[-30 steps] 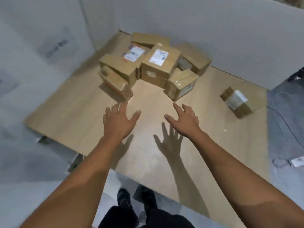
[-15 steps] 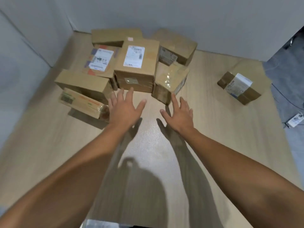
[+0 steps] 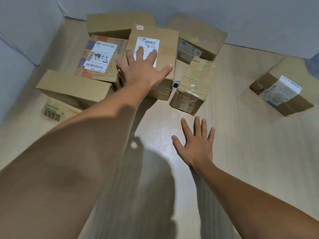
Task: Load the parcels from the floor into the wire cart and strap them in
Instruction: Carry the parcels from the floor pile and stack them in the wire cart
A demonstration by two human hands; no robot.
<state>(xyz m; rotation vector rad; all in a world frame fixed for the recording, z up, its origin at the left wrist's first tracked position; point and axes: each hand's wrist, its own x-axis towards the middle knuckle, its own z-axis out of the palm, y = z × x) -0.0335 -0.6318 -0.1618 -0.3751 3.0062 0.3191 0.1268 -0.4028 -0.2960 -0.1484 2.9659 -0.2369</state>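
Head view looks down on a cluster of cardboard parcels on a pale wood floor (image 3: pixel 241 152), pushed into the corner of grey walls. The left hand (image 3: pixel 143 68) lies flat on top of the middle parcel (image 3: pixel 167 44), fingers straight and spread across its white shipping label (image 3: pixel 148 43), gripping nothing. That parcel's long axis runs away from the camera toward the far wall, and the label's barcode end points the same way.

The right hand (image 3: pixel 196 145) is spread wide over bare floor, holding nothing; whether the palm touches the boards cannot be told. Just beyond it sits a tape-wrapped parcel (image 3: pixel 193 83), angled with its near end toward that hand.

A labelled parcel (image 3: pixel 100 56) lies left of the middle one, and a lone parcel (image 3: pixel 279 94) sits well apart on the right. The left forearm covers part of a flat barcoded parcel (image 3: pixel 53 112) and a plain box (image 3: pixel 72 87). A small dark round object (image 3: pixel 176 85) in the gap between the middle and taped parcels is too hidden to identify. Label print is blurred.
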